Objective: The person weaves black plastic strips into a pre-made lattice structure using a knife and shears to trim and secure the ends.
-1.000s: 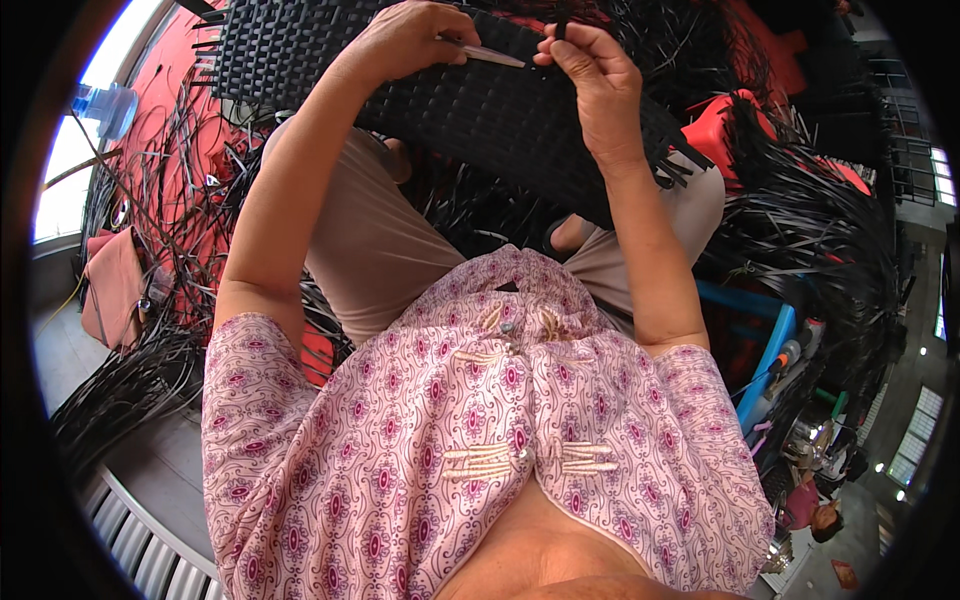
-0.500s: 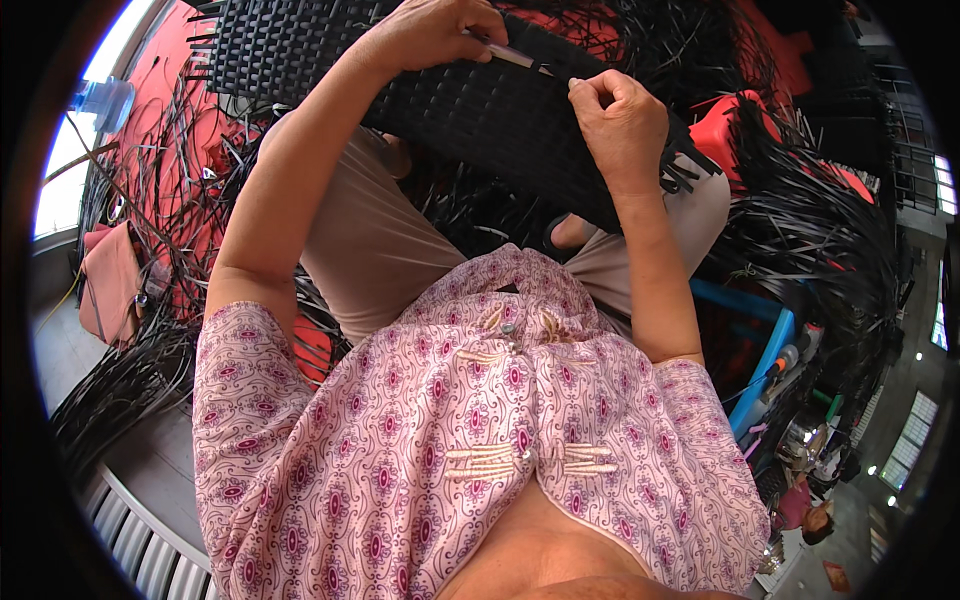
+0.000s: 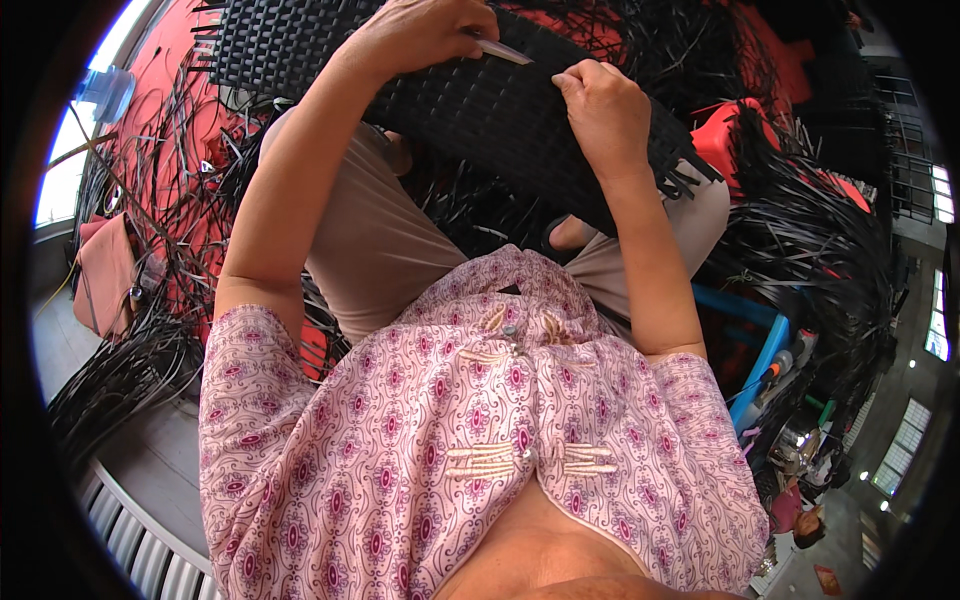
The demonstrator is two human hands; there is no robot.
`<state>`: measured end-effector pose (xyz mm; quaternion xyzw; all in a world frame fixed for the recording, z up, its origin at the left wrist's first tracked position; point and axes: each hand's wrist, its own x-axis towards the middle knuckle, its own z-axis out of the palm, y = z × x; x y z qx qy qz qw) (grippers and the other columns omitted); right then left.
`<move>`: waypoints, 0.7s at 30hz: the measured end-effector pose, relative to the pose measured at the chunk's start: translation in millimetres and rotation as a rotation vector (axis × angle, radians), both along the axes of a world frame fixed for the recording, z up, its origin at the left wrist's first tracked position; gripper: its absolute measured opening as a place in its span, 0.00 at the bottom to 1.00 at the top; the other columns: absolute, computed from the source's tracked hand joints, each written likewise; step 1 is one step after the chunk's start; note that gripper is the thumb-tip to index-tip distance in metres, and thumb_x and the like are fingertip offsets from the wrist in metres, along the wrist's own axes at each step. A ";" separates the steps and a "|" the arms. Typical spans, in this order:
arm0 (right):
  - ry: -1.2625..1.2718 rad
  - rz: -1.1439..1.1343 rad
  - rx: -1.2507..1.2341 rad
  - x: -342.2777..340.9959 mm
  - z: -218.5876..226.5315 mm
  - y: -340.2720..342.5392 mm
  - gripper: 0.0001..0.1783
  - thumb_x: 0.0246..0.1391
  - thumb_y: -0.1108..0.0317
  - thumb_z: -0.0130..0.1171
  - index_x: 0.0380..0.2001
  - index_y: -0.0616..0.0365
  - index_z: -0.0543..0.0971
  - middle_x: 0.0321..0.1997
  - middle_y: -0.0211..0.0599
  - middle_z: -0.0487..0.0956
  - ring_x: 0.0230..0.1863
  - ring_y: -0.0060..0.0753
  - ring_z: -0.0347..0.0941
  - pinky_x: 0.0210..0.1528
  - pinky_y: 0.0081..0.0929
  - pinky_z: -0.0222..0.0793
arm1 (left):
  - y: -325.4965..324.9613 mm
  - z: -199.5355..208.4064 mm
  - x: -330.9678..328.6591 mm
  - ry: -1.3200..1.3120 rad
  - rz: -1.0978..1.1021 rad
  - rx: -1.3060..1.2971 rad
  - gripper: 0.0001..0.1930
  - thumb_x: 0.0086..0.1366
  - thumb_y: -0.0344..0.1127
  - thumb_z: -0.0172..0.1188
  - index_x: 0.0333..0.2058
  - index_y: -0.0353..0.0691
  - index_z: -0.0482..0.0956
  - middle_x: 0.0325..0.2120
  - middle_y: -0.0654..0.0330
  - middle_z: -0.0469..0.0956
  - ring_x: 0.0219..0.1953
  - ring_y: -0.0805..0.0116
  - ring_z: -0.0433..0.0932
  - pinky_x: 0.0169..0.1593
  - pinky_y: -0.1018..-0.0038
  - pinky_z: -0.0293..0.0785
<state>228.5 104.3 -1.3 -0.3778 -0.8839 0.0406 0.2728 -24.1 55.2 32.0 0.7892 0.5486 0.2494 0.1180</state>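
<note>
At top centre the left hand (image 3: 425, 38) pinches a slim pale tool (image 3: 506, 52); the right hand (image 3: 610, 112) is curled tight, contents hidden. Beneath, a black woven panel (image 3: 450, 112) spans the upper frame. Rightward: red plastic piece (image 3: 716, 142), loose black strips (image 3: 815, 235), blue crate (image 3: 764, 362).

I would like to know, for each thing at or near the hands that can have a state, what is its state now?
Left hand: closed on the pale flat tool.
Pale flat tool: held, tip pointing right; contact with the weave unclear.
Right hand: fingers curled shut; any strip inside is hidden.
Black woven panel: woven, with loose strip ends sticking out left and right.
Black strips: loose, tangled.
Blue container: open-topped, partly hidden.
</note>
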 end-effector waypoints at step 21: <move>-0.022 0.244 0.483 -32.3 -3.1 12.4 0.03 0.47 0.62 0.69 0.26 0.44 0.85 0.29 0.24 0.79 0.34 0.32 0.76 0.47 0.35 0.65 | -32.8 5.6 -23.6 0.220 0.195 0.033 0.09 0.54 0.34 0.68 0.36 0.44 0.83 0.31 0.61 0.80 0.37 0.57 0.80 0.43 0.62 0.74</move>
